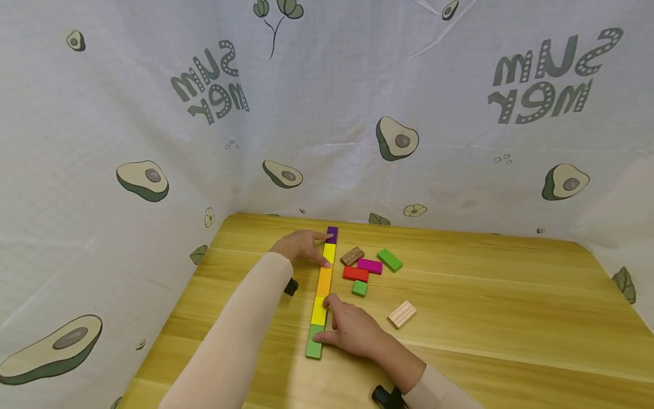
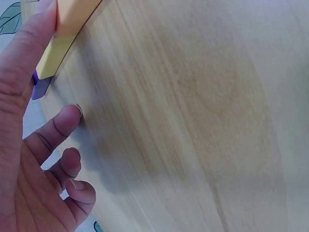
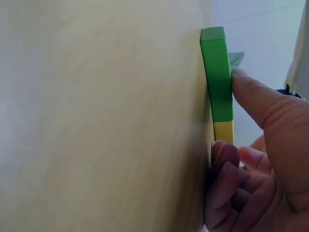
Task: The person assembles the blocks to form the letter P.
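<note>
A straight row of flat blocks lies on the wooden table in the head view. From far to near it runs purple (image 1: 334, 230), yellow (image 1: 329, 251), orange (image 1: 324, 283), a second yellow (image 1: 318, 316) and green (image 1: 313, 349). My left hand (image 1: 301, 245) touches the purple block with a finger, while its thumb rests where the far yellow and orange blocks meet. The other left fingers hang loosely beside the row in the left wrist view. My right hand (image 1: 357, 330) presses its thumb (image 3: 251, 92) on the green block and has its index finger at the near yellow block; its remaining fingers are bent.
Right of the row lie a dark brown block (image 1: 352, 255), a magenta block (image 1: 370, 266), a red block (image 1: 355, 274), a small green block (image 1: 360, 289) and a longer green one (image 1: 390, 260). A pale ridged wooden block (image 1: 402, 314) lies nearer. A patterned curtain (image 1: 337, 113) hangs behind the table.
</note>
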Action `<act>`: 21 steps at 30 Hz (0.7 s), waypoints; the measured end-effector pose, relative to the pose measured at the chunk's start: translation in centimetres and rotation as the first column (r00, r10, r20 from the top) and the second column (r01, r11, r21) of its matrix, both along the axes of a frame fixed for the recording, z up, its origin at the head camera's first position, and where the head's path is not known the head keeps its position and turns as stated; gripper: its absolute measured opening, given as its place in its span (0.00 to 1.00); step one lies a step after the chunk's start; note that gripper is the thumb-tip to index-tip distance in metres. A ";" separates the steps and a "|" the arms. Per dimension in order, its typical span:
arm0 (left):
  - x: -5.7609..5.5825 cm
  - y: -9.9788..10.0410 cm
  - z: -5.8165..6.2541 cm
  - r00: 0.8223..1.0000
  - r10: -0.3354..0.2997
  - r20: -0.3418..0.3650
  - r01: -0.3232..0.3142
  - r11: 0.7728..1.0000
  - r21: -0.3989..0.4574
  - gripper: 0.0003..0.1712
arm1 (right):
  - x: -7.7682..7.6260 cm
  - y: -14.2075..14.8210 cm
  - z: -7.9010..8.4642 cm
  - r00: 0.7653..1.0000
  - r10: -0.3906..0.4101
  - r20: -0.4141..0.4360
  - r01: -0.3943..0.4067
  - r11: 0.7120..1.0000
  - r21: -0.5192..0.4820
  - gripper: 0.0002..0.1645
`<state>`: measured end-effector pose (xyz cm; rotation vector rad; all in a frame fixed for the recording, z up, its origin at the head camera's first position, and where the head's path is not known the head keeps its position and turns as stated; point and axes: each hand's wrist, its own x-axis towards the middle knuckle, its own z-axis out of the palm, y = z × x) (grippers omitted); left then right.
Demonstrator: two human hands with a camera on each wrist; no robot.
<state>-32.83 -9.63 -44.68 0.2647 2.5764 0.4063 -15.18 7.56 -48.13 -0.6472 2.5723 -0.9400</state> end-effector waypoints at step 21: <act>-0.3 0.3 0.3 1.000 -0.028 0.003 0.028 1.000 -0.007 0.52 | 0.2 -0.3 0.0 1.000 -0.021 0.004 0.021 0.999 0.036 0.34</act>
